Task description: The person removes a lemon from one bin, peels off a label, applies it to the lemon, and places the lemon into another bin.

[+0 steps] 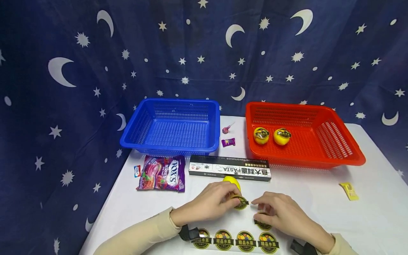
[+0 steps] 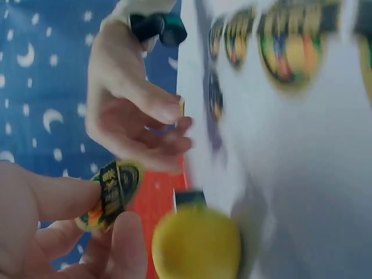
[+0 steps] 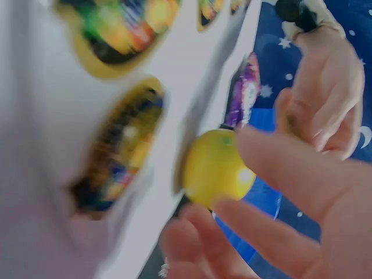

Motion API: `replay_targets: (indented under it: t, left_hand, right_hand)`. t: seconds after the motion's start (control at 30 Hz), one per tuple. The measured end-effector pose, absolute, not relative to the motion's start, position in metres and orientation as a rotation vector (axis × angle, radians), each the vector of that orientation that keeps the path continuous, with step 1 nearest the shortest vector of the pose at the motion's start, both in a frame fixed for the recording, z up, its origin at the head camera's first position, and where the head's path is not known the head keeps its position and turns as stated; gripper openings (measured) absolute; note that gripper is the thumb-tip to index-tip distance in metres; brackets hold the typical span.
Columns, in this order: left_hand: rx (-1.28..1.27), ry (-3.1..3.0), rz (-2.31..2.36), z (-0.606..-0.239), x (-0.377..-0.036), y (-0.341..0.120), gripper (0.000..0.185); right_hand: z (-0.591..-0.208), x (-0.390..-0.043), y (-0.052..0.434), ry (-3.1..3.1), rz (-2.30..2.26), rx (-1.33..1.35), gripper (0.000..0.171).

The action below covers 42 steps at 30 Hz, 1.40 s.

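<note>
My left hand [image 1: 210, 202] pinches a round black-and-gold fruit sticker [image 2: 116, 189] between thumb and fingers. Just beyond that hand a yellow lemon-like fruit [image 1: 231, 181] sits on the table, partly covered by the fingers in the head view. To the right, my right hand [image 1: 282, 212] has loosely bent fingers with nothing between them, its index fingertip close to the held sticker's edge. Beneath its thumb lies another sticker [image 1: 264, 224], partly hidden. A row of the same stickers [image 1: 224, 240] runs along a clear sheet in front of me, between my wrists.
At the back stand a blue basket [image 1: 181, 132] and a red basket [image 1: 306, 152], the red one holding two stickered yellow fruits [image 1: 282, 137]. Nearer are a pasta box [image 1: 229, 168] and a purple candy bag [image 1: 163, 173]. Small wrapped candies [image 1: 228, 142], a lollipop [image 1: 226, 129] and a yellow packet [image 1: 349, 191] lie around.
</note>
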<state>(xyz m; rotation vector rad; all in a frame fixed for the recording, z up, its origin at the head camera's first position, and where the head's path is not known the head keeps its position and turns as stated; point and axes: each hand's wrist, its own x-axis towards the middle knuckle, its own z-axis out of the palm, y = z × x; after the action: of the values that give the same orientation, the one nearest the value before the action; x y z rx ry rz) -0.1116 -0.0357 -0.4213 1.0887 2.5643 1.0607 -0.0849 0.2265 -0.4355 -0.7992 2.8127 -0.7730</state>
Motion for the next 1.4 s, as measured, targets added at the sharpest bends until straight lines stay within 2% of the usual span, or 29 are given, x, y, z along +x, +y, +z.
replay_targets:
  t: [0.17, 0.33, 1.0, 1.1, 1.3, 1.4]
  left_hand:
    - [0.801, 2.55, 1.284, -0.425, -0.134, -0.045, 0.008]
    - [0.684, 2.597, 1.351, -0.436, -0.144, -0.043, 0.012]
    - [0.76, 3.055, 1.003, -0.442, -0.137, -0.036, 0.019]
    - [0.804, 3.086, 1.008, -0.444, -0.135, -0.035, 0.013]
    - [0.857, 3.08, 1.047, -0.446, -0.135, -0.037, 0.014]
    - [0.838, 3.053, 1.087, -0.449, -0.135, -0.041, 0.017]
  right_hand:
    - [-0.433, -0.112, 0.208, 2.889, -0.889, -0.807, 0.051]
    - [-0.443, -0.131, 0.195, 2.753, -1.012, -0.79, 0.061]
    - [-0.449, -0.134, 0.192, 2.778, -1.076, -0.768, 0.062]
    - [-0.447, -0.133, 0.191, 2.815, -1.117, -0.818, 0.057]
    - [-0.449, -0.134, 0.186, 2.845, -1.156, -0.921, 0.03]
    - [-0.452, -0.135, 0.187, 2.827, -1.206, -0.897, 0.029]
